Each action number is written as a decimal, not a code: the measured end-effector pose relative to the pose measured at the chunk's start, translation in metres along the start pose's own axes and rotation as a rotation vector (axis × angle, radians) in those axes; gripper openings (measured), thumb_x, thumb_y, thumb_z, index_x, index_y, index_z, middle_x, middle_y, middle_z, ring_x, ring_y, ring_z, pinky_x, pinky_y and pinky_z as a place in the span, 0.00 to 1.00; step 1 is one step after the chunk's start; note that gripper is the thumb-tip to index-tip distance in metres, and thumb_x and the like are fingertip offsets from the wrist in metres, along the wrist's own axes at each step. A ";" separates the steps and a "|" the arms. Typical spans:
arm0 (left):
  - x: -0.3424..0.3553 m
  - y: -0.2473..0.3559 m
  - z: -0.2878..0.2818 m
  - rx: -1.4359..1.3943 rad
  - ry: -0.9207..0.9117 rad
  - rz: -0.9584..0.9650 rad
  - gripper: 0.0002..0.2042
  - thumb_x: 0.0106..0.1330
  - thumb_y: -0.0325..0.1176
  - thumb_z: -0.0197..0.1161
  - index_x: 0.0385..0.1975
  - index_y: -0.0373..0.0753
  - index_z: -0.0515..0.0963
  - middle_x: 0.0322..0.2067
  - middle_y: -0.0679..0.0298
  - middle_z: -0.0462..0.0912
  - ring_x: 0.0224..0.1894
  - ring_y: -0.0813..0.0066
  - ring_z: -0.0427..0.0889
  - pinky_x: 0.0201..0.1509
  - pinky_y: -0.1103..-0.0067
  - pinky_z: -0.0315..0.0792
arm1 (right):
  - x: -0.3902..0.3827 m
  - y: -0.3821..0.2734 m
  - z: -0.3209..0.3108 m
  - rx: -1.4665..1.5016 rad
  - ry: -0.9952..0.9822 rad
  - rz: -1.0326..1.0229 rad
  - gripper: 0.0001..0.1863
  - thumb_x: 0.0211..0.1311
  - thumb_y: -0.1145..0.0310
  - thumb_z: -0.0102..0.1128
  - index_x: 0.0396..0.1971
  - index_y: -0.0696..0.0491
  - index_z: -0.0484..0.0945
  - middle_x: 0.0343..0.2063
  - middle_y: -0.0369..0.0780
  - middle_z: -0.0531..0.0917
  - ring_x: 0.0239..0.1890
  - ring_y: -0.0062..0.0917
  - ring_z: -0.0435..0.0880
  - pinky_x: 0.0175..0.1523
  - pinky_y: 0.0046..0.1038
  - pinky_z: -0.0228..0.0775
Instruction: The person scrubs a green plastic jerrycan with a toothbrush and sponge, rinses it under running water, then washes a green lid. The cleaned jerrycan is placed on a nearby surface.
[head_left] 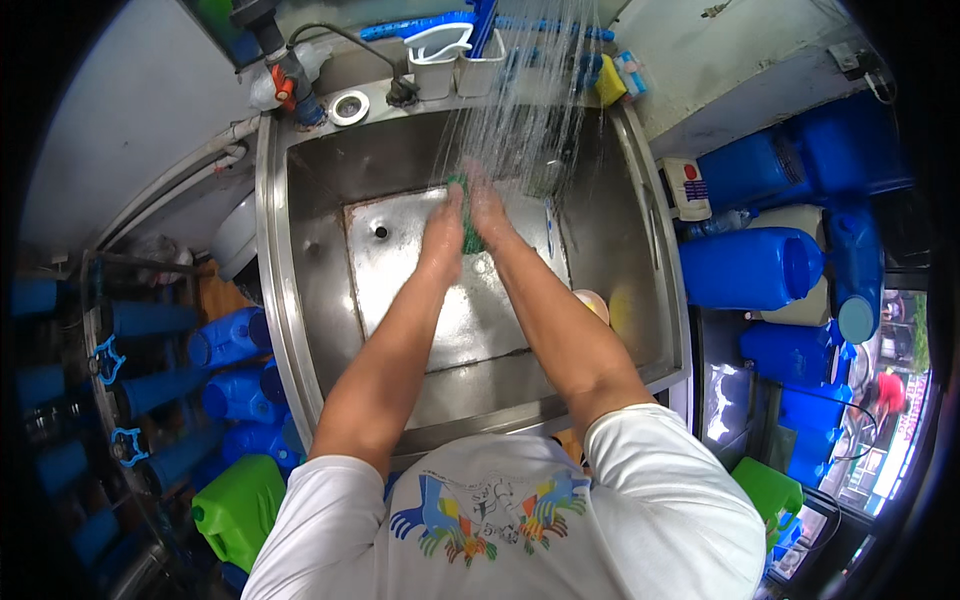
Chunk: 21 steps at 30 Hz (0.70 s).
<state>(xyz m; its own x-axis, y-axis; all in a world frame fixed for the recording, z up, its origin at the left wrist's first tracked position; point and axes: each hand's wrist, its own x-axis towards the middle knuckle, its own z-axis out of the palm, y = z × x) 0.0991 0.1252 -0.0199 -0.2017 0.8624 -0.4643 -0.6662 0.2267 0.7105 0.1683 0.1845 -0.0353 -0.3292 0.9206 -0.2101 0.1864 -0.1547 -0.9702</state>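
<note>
My left hand (445,228) and my right hand (486,208) are held close together, palms facing, over the floor of a steel sink (400,310). Between them a green scouring pad (472,238) is pressed; its lower part shows below the palms and a bit more shows near the fingertips. Streams of water (535,90) pour down from above at the far side of the sink and splash around my right fingers. Spray blurs the fingertips.
A round drain hole (380,233) lies left of my hands. Against the right wall sits a round pinkish thing (593,303). On the back ledge stand a white drain strainer (349,107), white containers (432,75) and a yellow sponge (609,82). Blue jugs (745,267) crowd the right side.
</note>
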 end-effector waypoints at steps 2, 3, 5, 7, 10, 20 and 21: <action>0.002 0.005 -0.006 -0.097 0.002 0.051 0.31 0.76 0.53 0.50 0.64 0.30 0.66 0.62 0.53 0.73 0.62 0.62 0.73 0.67 0.69 0.66 | 0.001 -0.004 0.000 -0.291 -0.001 -0.328 0.31 0.78 0.48 0.31 0.67 0.57 0.64 0.67 0.51 0.65 0.71 0.43 0.60 0.75 0.36 0.47; 0.002 0.007 -0.007 -0.013 0.017 0.085 0.29 0.76 0.52 0.50 0.63 0.30 0.67 0.61 0.52 0.74 0.60 0.63 0.75 0.64 0.70 0.69 | 0.001 -0.004 -0.002 -0.474 -0.039 -0.479 0.32 0.78 0.47 0.30 0.65 0.56 0.67 0.65 0.50 0.69 0.70 0.43 0.64 0.73 0.35 0.50; 0.001 0.011 -0.009 0.037 0.007 -0.078 0.28 0.77 0.50 0.51 0.62 0.29 0.69 0.59 0.52 0.76 0.58 0.63 0.77 0.63 0.70 0.71 | 0.005 0.000 -0.008 -0.452 -0.043 -0.388 0.29 0.78 0.48 0.32 0.60 0.55 0.71 0.62 0.48 0.73 0.66 0.44 0.68 0.71 0.37 0.55; -0.003 0.016 -0.006 -0.006 0.017 -0.163 0.27 0.76 0.47 0.52 0.60 0.26 0.70 0.56 0.52 0.79 0.55 0.63 0.79 0.63 0.70 0.71 | 0.013 0.006 -0.018 -0.581 -0.119 -0.379 0.22 0.73 0.57 0.43 0.57 0.54 0.75 0.56 0.53 0.77 0.58 0.47 0.76 0.62 0.43 0.68; -0.015 0.022 0.005 -0.014 -0.002 -0.144 0.27 0.76 0.46 0.52 0.59 0.24 0.70 0.54 0.53 0.80 0.54 0.63 0.80 0.62 0.70 0.71 | 0.027 0.016 -0.028 -0.868 -0.100 -0.486 0.23 0.73 0.55 0.43 0.51 0.56 0.78 0.48 0.54 0.82 0.53 0.50 0.80 0.59 0.45 0.70; -0.017 0.031 0.018 0.123 -0.014 -0.073 0.25 0.75 0.43 0.53 0.58 0.22 0.71 0.52 0.51 0.80 0.51 0.65 0.80 0.57 0.72 0.74 | 0.030 0.029 -0.029 -0.310 0.097 -0.414 0.30 0.75 0.46 0.42 0.44 0.60 0.81 0.39 0.58 0.83 0.46 0.55 0.81 0.51 0.45 0.71; -0.015 0.029 0.018 0.206 -0.044 0.003 0.25 0.75 0.43 0.53 0.57 0.22 0.71 0.51 0.51 0.80 0.50 0.64 0.81 0.56 0.71 0.75 | 0.031 0.029 -0.030 -0.065 0.095 -0.097 0.29 0.75 0.48 0.42 0.44 0.61 0.80 0.39 0.58 0.83 0.45 0.56 0.81 0.51 0.45 0.71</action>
<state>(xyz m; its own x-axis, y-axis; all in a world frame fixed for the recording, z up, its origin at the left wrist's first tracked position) 0.0957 0.1267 0.0168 -0.1689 0.8810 -0.4420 -0.5037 0.3083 0.8070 0.1914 0.2193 -0.0663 -0.2604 0.9603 -0.1005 0.2187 -0.0428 -0.9749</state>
